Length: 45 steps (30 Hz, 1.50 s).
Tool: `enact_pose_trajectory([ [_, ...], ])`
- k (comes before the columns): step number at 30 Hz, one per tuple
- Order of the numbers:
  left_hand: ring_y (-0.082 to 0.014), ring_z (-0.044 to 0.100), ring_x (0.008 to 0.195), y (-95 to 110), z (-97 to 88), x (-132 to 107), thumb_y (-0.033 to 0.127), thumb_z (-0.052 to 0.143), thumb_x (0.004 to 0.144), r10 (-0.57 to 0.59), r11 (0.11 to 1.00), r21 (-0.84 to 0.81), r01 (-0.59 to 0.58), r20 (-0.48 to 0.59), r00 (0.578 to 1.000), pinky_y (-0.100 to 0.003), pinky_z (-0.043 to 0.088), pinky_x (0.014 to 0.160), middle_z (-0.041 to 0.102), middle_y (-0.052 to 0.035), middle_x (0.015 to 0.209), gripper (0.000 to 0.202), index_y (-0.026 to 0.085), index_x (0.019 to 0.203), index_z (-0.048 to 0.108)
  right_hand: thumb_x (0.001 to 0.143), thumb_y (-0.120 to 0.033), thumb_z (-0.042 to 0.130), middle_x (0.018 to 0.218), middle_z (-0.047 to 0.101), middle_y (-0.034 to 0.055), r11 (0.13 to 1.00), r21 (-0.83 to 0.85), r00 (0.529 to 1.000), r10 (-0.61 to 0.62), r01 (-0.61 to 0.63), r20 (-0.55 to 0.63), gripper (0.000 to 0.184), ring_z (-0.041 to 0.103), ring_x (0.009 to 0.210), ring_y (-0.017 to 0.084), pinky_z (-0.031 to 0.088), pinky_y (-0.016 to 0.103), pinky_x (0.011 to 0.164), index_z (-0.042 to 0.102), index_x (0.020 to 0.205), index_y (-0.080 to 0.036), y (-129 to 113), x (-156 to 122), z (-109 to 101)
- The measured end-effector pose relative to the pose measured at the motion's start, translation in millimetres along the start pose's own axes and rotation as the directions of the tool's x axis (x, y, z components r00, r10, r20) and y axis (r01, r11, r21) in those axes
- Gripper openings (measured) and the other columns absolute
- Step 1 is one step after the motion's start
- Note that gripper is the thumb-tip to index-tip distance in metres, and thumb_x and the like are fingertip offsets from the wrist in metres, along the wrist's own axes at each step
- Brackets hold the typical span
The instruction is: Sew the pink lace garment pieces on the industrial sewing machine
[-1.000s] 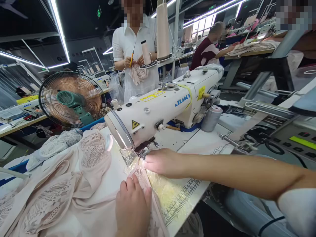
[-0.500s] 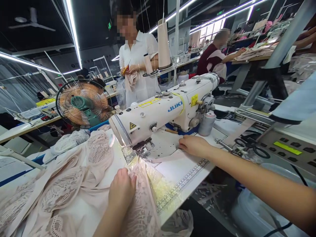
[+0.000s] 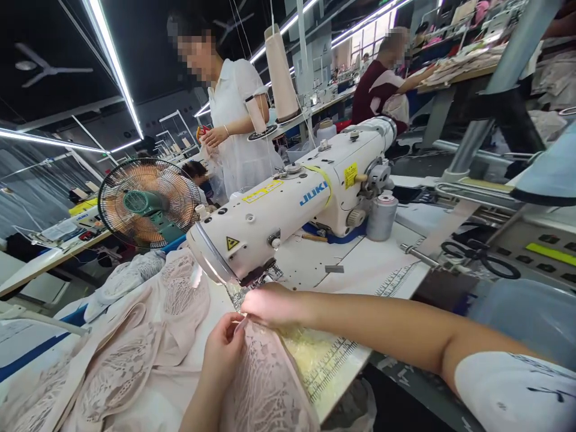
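Note:
A white JUKI sewing machine (image 3: 292,204) stands on the white table (image 3: 373,264). Pale pink lace fabric (image 3: 135,354) is heaped at the left and runs under the machine's foot. My left hand (image 3: 224,348) pinches the lace edge just in front of the needle. My right hand (image 3: 270,305) reaches in from the right, fingers closed on the same fabric edge beside the presser foot, and the two hands almost touch. A lit, glossy patch of table with a printed ruler (image 3: 342,360) lies under my right forearm.
An orange-bladed fan (image 3: 146,203) stands at the back left. A grey thread spool (image 3: 381,216) sits by the machine's right end, black scissors (image 3: 479,257) further right. A person in white (image 3: 238,132) stands behind the machine; another in dark red (image 3: 378,90) sits farther back.
My right hand has come back left from the table near the machine's base to the needle area. My left hand has shifted from lying flat on the lace to pinching its edge.

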State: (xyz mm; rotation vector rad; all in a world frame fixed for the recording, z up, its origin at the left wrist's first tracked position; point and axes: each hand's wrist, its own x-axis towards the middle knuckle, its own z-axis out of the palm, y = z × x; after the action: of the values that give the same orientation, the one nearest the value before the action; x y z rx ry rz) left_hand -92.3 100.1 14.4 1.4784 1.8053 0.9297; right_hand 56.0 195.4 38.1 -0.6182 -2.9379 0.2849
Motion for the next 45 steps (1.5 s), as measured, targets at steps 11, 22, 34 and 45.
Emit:
enact_pose_trajectory([
  [11,-0.0096,0.042,0.048,-18,10.6,0,0.048,0.064,0.065,-0.182,0.915,-0.377,0.146,-0.062,0.981,-0.021,0.031,0.047,0.049,0.0046,0.054,0.032,0.018,0.068,0.054,0.085,-0.024,0.047,0.085,0.063,0.0013,0.993,-0.082,0.989,-0.096,0.087,-0.113,0.015,0.051,0.071,0.015,0.018,0.030,0.049,0.062,0.085,-0.020,10,-4,31],
  [22,-0.0193,0.057,0.071,0,15.1,-7,0.041,0.061,0.066,-0.084,0.986,-0.158,0.059,-0.159,0.984,-0.028,0.043,0.060,0.059,-0.0020,0.074,0.025,0.021,0.079,0.050,0.088,-0.027,0.045,0.078,0.062,0.0042,0.989,-0.037,0.979,-0.147,0.143,-0.141,0.022,0.051,0.069,0.015,0.027,0.029,0.053,0.061,0.077,-0.017,10,-10,23],
  [34,-0.0204,0.058,0.066,-2,23.1,-10,0.035,0.049,0.072,0.012,0.999,0.051,-0.002,-0.186,0.983,-0.030,0.043,0.060,0.061,0.0002,0.069,0.013,0.025,0.080,0.047,0.082,-0.014,0.048,0.087,0.067,0.0090,0.991,-0.080,0.993,-0.108,0.105,-0.040,0.019,0.060,0.077,0.022,0.036,0.031,0.053,0.064,0.090,-0.013,-15,-1,27],
  [45,-0.0177,0.054,0.062,-8,21.6,-8,0.035,0.050,0.075,0.062,0.995,0.091,-0.046,-0.181,0.981,-0.028,0.041,0.056,0.055,0.0010,0.070,0.015,0.023,0.083,0.045,0.072,-0.015,0.049,0.090,0.067,0.0035,0.910,0.414,0.933,0.178,-0.035,-0.312,0.006,0.061,0.080,0.017,0.042,0.025,0.066,0.053,0.074,-0.018,-4,-14,20],
])
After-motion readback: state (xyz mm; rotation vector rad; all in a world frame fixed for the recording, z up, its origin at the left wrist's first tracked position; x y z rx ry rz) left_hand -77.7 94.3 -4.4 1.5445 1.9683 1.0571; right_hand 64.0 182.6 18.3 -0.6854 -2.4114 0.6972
